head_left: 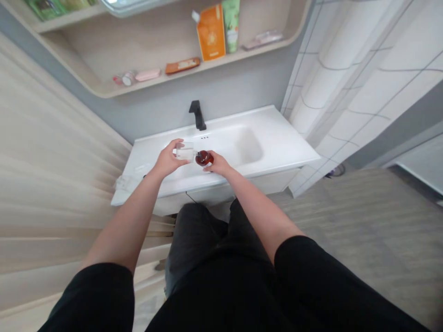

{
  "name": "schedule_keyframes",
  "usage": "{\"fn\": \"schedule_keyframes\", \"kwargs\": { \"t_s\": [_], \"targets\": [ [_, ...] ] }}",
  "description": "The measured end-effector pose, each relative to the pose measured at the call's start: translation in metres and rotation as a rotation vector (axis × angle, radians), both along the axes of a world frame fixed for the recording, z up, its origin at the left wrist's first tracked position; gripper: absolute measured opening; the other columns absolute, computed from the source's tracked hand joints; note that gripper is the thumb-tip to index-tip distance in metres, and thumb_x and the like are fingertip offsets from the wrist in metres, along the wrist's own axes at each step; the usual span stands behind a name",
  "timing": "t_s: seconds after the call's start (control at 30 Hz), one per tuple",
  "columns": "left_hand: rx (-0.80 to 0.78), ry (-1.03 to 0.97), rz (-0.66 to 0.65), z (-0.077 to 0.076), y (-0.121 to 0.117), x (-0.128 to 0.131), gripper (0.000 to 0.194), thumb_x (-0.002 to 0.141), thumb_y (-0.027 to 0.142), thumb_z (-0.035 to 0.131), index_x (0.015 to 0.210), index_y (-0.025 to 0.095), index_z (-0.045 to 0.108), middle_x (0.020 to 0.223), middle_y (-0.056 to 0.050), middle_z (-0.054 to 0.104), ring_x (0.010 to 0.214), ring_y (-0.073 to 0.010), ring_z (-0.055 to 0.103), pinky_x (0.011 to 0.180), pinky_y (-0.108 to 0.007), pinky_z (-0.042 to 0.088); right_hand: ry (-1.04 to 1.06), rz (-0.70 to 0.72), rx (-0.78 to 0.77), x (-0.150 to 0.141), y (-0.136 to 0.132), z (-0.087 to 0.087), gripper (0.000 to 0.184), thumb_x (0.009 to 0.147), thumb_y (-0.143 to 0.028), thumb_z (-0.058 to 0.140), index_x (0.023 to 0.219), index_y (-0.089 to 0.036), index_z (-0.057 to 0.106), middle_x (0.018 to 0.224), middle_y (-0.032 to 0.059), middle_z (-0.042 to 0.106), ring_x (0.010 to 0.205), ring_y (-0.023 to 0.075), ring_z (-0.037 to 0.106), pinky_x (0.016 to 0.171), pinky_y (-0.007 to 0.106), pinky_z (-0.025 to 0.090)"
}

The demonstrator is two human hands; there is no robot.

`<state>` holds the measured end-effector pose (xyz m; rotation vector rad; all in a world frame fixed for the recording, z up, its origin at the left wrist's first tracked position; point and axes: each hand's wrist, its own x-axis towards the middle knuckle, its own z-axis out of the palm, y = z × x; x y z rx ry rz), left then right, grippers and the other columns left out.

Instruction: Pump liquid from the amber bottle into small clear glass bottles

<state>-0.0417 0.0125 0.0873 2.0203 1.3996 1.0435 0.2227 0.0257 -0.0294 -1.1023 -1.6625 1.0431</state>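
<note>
Over the white washbasin (247, 145), my left hand (169, 159) is closed around a clear bottle (184, 151) that lies tilted on its side. Its narrow end points right, toward a dark red-brown bottle (204, 158). My right hand (218, 164) grips that brown bottle from the right, its neck turned left. The two bottle mouths meet or nearly meet; whether they touch I cannot tell. Liquid passing between them is too small to make out.
A black faucet (197, 115) rises behind the basin. Above, a wall shelf (138, 87) holds an orange pouch (212, 33), a green tube (231, 25) and several small items. A pale curtain (51, 138) hangs at left. A clear plastic item (125, 183) lies on the counter's left end.
</note>
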Motion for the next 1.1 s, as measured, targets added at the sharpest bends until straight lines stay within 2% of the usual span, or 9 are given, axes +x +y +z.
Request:
{"fn": "schedule_keyframes", "kwargs": {
  "t_s": [0.37,0.7,1.1],
  "targets": [
    [0.014,0.084,-0.007,0.008,0.006,0.001,0.098,0.056,0.035,0.107,0.147,0.03,0.07,0.135,-0.01,0.077,0.125,-0.0354,0.073,0.093,-0.043,0.066,-0.033,-0.018,0.015,0.001,-0.001,0.002,0.085,0.061,-0.022,0.103,0.14,-0.023,0.073,0.129,0.0052,0.083,0.119,0.0333,0.078,0.116,0.049,0.059],
    [0.007,0.236,-0.004,0.032,-0.001,0.012,0.098,0.063,0.042,0.101,0.153,0.028,0.066,0.141,-0.011,0.077,0.124,-0.0321,0.073,0.096,-0.042,0.065,-0.023,-0.036,0.041,0.0,-0.002,0.003,0.083,0.062,-0.026,0.103,0.14,-0.024,0.073,0.131,0.005,0.084,0.119,0.0336,0.08,0.114,0.05,0.06],
    [0.09,0.383,-0.044,0.053,0.006,0.025,0.101,0.065,0.039,0.099,0.159,0.027,0.067,0.145,-0.013,0.076,0.131,-0.037,0.072,0.101,-0.046,0.064,0.038,-0.058,0.04,-0.001,-0.001,0.001,0.085,0.064,-0.032,0.106,0.142,-0.021,0.073,0.134,0.0086,0.084,0.123,0.0349,0.079,0.115,0.05,0.06]
  ]
}}
